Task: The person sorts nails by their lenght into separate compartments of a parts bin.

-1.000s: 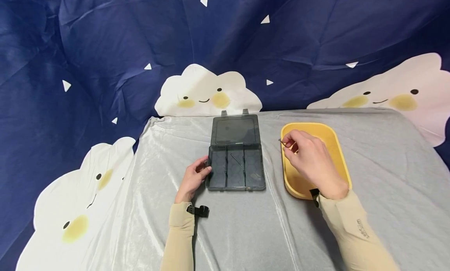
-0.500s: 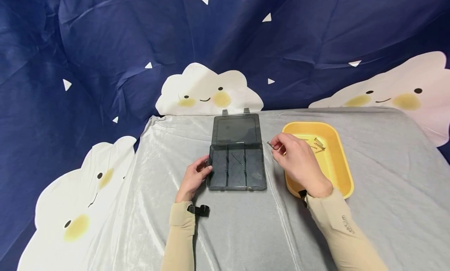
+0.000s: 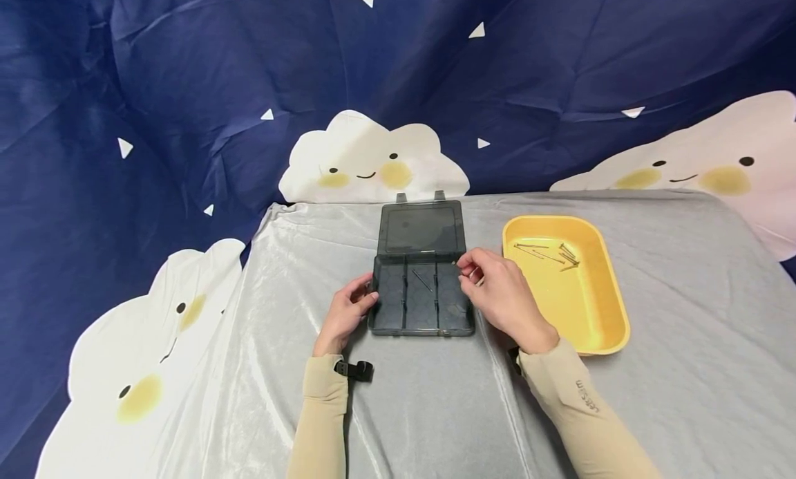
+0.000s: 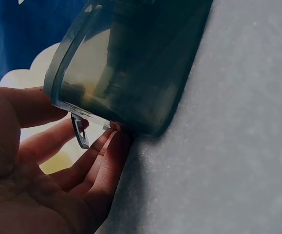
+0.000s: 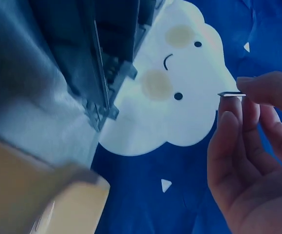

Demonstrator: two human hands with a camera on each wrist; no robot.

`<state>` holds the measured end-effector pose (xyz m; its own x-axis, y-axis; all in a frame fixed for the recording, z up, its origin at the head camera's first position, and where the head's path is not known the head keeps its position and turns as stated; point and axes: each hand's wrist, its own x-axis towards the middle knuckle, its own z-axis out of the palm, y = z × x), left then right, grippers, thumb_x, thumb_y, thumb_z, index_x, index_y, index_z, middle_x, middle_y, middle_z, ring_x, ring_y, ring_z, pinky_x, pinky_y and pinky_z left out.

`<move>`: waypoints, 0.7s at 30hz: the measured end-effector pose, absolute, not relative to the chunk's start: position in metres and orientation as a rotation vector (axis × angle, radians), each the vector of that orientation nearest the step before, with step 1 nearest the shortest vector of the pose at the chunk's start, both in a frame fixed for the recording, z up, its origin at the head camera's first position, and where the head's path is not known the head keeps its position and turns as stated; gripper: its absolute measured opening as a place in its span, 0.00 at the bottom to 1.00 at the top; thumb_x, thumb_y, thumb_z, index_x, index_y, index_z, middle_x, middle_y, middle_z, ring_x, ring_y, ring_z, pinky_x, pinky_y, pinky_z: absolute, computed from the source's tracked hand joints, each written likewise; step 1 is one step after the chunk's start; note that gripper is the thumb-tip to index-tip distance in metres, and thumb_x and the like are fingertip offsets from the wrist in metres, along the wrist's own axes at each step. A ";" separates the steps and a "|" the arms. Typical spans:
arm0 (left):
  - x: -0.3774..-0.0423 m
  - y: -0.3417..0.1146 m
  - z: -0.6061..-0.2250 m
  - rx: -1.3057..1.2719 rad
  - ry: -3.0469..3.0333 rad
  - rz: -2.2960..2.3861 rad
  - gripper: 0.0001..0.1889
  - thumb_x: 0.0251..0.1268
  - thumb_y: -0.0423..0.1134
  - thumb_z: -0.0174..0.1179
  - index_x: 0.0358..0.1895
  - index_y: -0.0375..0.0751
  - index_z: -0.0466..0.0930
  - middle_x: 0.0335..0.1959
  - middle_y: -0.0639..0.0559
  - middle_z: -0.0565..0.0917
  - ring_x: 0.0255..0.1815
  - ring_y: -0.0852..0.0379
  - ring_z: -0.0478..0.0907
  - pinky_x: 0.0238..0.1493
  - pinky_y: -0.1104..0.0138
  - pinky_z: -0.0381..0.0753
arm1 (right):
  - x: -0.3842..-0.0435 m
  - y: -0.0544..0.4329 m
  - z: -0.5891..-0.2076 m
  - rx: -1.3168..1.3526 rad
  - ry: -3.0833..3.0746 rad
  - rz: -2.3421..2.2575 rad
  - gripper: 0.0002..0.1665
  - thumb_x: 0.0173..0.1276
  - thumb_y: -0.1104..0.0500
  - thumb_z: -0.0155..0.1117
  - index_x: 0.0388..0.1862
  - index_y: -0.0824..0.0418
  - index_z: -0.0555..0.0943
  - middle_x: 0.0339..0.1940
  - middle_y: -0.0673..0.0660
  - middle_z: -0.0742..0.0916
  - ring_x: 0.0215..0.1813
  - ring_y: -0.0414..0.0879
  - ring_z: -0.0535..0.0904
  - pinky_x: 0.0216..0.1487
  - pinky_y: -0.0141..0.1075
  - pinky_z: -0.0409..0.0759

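Note:
A dark translucent compartment box [image 3: 423, 332] lies with its lid [image 3: 423, 229] folded back. One nail [image 3: 423, 280] rests slantwise in its middle compartment. At the box's left side my left hand [image 3: 345, 313] grips the edge, thumb on the rim; the left wrist view shows the fingers around its end, near a small clear latch [image 4: 80, 130]. My right hand [image 3: 504, 292] hovers at the upper right of the box, above the right compartment. Between thumb and fingers it pinches a nail [image 5: 232, 94], whose pointed tip shows in the right wrist view.
To the right stands a yellow tray [image 3: 616, 306] with several nails [image 3: 569, 256] toward its back. Grey cloth [image 3: 423, 403] covers the table. A dark blue curtain [image 3: 311, 50] with printed clouds hangs behind.
My right hand has moved left from over the yellow tray to the box's right compartment, carrying the nail. The nails in the tray are now uncovered. My left hand stays on the box.

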<state>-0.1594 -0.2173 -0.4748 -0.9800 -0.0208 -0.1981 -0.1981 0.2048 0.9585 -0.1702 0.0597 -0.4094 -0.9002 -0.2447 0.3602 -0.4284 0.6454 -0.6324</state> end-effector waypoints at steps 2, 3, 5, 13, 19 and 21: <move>-0.159 -0.217 -0.475 -0.213 2.327 1.880 0.26 0.66 0.30 0.58 0.68 0.33 0.68 0.58 0.30 0.77 0.41 0.66 0.75 0.43 0.70 0.77 | -0.170 0.056 -0.412 0.549 -2.620 1.109 0.08 0.58 0.67 0.66 0.36 0.60 0.81 0.30 0.51 0.85 0.31 0.43 0.80 0.35 0.36 0.76; -0.159 -0.217 -0.475 -0.212 2.328 1.880 0.26 0.66 0.30 0.58 0.68 0.33 0.68 0.58 0.29 0.77 0.41 0.66 0.75 0.43 0.70 0.77 | -0.170 0.054 -0.413 0.552 -2.616 1.112 0.08 0.58 0.67 0.66 0.36 0.60 0.81 0.30 0.51 0.85 0.31 0.43 0.80 0.35 0.36 0.76; -0.159 -0.217 -0.475 -0.213 2.328 1.882 0.26 0.66 0.30 0.58 0.68 0.33 0.68 0.58 0.29 0.77 0.41 0.66 0.74 0.43 0.71 0.77 | -0.170 0.051 -0.414 0.555 -2.609 1.125 0.07 0.57 0.67 0.67 0.36 0.60 0.82 0.29 0.51 0.85 0.31 0.42 0.79 0.34 0.35 0.76; -0.163 -0.219 -0.480 -0.223 2.315 1.892 0.26 0.66 0.29 0.59 0.68 0.32 0.68 0.57 0.29 0.77 0.40 0.67 0.75 0.41 0.73 0.77 | -0.173 0.034 -0.422 0.500 -2.553 1.341 0.07 0.58 0.66 0.67 0.36 0.61 0.82 0.28 0.53 0.85 0.31 0.42 0.79 0.34 0.30 0.76; -0.171 -0.224 -0.503 -0.230 2.297 1.931 0.27 0.66 0.30 0.59 0.68 0.35 0.69 0.57 0.30 0.77 0.41 0.67 0.75 0.39 0.75 0.76 | -0.175 0.023 -0.430 0.446 -2.576 1.438 0.07 0.57 0.67 0.67 0.36 0.61 0.83 0.29 0.54 0.86 0.31 0.42 0.79 0.34 0.30 0.76; -0.172 -0.224 -0.506 -0.240 2.304 1.943 0.26 0.65 0.30 0.60 0.67 0.36 0.69 0.57 0.31 0.77 0.41 0.67 0.75 0.39 0.76 0.76 | -0.175 0.019 -0.432 0.437 -2.597 1.455 0.07 0.57 0.67 0.67 0.36 0.61 0.83 0.29 0.53 0.87 0.31 0.42 0.79 0.35 0.30 0.76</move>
